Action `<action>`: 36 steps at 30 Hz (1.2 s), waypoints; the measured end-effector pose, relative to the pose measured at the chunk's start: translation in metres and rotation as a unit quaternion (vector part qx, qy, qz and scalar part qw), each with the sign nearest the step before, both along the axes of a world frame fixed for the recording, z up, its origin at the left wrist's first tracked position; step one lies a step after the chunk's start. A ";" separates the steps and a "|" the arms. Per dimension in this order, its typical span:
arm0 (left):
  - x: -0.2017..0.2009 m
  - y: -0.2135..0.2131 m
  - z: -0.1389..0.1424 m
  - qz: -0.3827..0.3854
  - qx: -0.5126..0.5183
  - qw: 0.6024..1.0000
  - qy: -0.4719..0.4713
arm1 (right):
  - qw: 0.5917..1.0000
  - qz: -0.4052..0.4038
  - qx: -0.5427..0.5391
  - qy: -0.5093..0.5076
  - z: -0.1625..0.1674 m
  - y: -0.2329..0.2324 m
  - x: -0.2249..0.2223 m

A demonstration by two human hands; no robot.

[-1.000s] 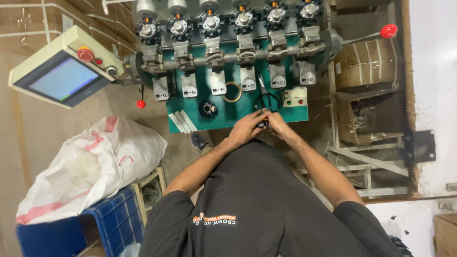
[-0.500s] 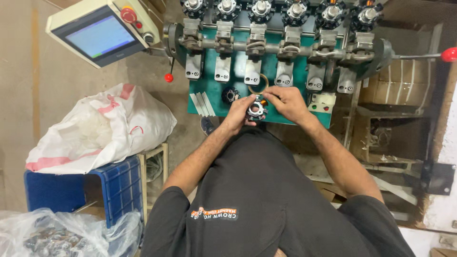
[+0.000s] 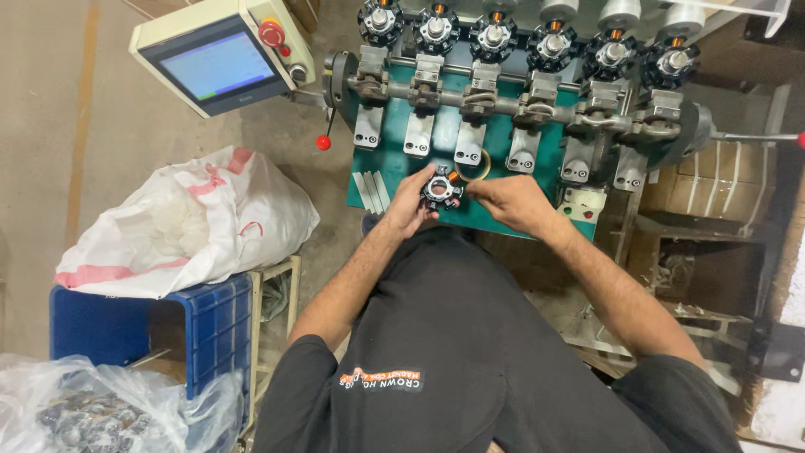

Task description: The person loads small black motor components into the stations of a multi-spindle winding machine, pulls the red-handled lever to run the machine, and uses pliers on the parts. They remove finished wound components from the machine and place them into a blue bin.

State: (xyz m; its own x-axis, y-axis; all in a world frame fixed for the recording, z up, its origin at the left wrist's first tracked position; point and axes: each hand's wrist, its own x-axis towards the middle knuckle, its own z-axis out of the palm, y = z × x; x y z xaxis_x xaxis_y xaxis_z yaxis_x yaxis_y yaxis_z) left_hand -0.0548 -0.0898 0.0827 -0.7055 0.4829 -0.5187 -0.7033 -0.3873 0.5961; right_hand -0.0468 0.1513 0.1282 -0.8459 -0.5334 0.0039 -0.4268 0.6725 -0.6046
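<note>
Green winding machine (image 3: 394, 180) across the top, a row of six spindle heads (image 3: 493, 38) along it. Control panel with a lit screen (image 3: 220, 59) at upper left. White sack (image 3: 180, 226) resting on a blue crate (image 3: 205, 323) at left; clear bag of dark parts (image 3: 88, 415) below. Left hand (image 3: 408, 205) and right hand (image 3: 513, 201) meeting in front of the green plate. Left fingers clamped round a small black stator core (image 3: 441, 188) with a copper coil; right fingertips pinched together just beside it.
</note>
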 end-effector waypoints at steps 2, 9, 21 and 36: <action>0.001 -0.003 -0.002 -0.034 -0.002 0.999 0.011 | 1.000 0.005 -0.002 -0.029 0.002 -0.003 -0.001; 0.005 0.008 -0.016 0.103 -0.166 0.975 0.107 | 0.975 -0.127 -0.172 0.053 0.009 -0.048 -0.004; -0.005 -0.051 -0.006 0.184 -0.200 0.953 0.133 | 0.923 -0.252 -0.250 -0.147 -0.078 -0.105 0.023; 0.028 -0.178 -0.049 0.191 -0.242 0.950 -0.041 | 0.367 -0.544 -0.437 -0.615 -0.212 -0.245 0.002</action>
State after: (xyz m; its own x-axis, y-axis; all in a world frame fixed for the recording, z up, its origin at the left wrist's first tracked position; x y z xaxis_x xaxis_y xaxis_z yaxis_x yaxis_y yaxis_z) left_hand -0.0271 -0.2676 0.0338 -0.7288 -0.1095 -0.6759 -0.6186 -0.3179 0.7186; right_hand -0.0452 -0.0938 -0.0840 -0.2051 -0.1261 -0.9706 0.7639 -0.6406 -0.0782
